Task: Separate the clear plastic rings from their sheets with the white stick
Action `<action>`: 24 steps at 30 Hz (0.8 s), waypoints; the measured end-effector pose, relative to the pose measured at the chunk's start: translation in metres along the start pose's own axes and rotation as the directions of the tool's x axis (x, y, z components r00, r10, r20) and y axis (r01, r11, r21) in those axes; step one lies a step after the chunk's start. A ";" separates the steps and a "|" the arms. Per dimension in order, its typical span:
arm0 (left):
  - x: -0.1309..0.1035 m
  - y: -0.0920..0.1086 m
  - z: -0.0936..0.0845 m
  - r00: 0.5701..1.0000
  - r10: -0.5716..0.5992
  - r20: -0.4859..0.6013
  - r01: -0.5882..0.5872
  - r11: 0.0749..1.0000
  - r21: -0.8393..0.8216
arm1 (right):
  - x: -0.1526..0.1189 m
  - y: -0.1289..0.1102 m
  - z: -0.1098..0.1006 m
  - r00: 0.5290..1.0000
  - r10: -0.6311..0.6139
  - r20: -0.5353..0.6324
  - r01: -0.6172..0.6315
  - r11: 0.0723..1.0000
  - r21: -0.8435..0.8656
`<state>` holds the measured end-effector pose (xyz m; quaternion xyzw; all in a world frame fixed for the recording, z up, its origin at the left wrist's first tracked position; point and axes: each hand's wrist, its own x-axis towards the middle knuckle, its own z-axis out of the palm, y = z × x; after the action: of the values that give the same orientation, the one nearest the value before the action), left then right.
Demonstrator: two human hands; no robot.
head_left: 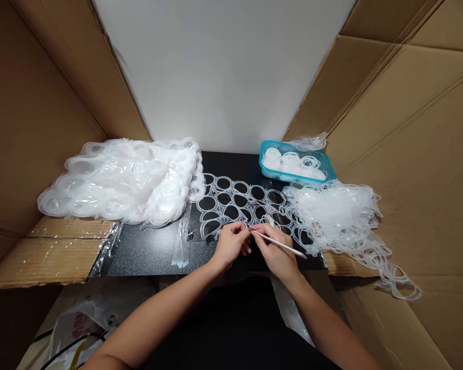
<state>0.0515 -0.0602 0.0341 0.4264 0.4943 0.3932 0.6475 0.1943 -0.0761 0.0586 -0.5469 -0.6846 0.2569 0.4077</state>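
Note:
A sheet of joined translucent plastic rings (224, 199) lies flat on the black tabletop. At its near edge my left hand (232, 244) is closed, thumb and forefinger pinched on the ring material. Close against it, my right hand (278, 252) grips a thin white stick-like tool (281, 243) whose handle slants down to the right. The tool's tip meets the left fingertips, and its exact shape is too small to make out. A small loose bunch of rings (269, 220) rests just beyond my right hand.
A thick plastic-wrapped stack of ring sheets (127, 180) is on the left. To the right, more ring sheets (335, 210) are heaped and hang over the table edge. Behind them stands a blue basket (293, 179) holding cut rings. Cardboard walls (409, 133) enclose both sides.

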 end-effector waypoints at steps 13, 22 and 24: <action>-0.030 0.024 -0.045 0.893 0.355 0.276 -0.421 0.447 0.789 | 0.054 0.076 -0.053 0.801 0.599 -0.022 -0.380 0.537 0.753; -0.046 -0.004 -0.103 0.809 0.494 0.319 -0.348 -0.035 0.937 | 0.050 0.040 -0.062 0.838 0.426 0.340 -0.390 0.033 0.920; -0.054 0.005 -0.105 0.807 0.520 0.278 -0.311 -0.025 0.950 | 0.049 0.032 -0.051 0.880 0.375 0.293 -0.367 0.141 0.920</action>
<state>-0.0619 -0.0913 0.0402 0.8333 0.5226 0.1798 0.0142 0.2513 -0.0259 0.0743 -0.3343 -0.2254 0.7083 0.5795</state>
